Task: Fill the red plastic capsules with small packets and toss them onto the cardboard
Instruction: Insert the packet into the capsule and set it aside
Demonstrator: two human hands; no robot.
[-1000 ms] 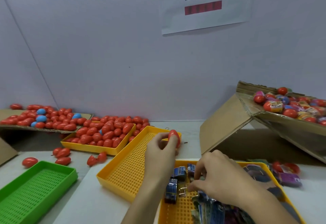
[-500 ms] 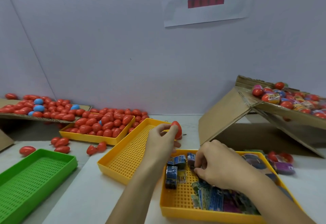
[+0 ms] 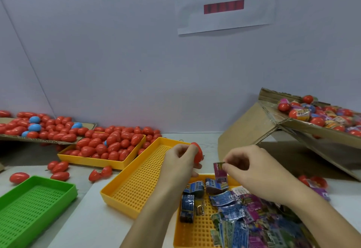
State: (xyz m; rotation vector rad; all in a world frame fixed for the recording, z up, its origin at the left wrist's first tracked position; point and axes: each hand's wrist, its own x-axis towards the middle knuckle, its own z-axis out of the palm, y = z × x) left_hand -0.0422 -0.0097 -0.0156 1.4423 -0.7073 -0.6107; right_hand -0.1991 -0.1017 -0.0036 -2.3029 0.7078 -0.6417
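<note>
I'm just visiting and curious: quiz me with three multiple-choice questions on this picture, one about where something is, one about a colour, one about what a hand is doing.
1. Where does the pile of small printed packets lie?
A. in the green perforated plastic tray
B. in the nearest yellow perforated plastic tray
C. on the sloping cardboard

2. What colour are the few odd capsules among the red ones on the flat cardboard sheet at far left?
A. blue
B. green
C. white

3. What is the right hand doing?
A. resting flat on the table
B. gripping a tray's rim
C. pinching a purple packet above the tray

Answers:
1 B: the packets fill the yellow tray under the right hand.
2 A: blue ones sit among the red.
3 C: its fingers hold the purple packet by its top, beside the red plastic capsule in the left hand.
</note>
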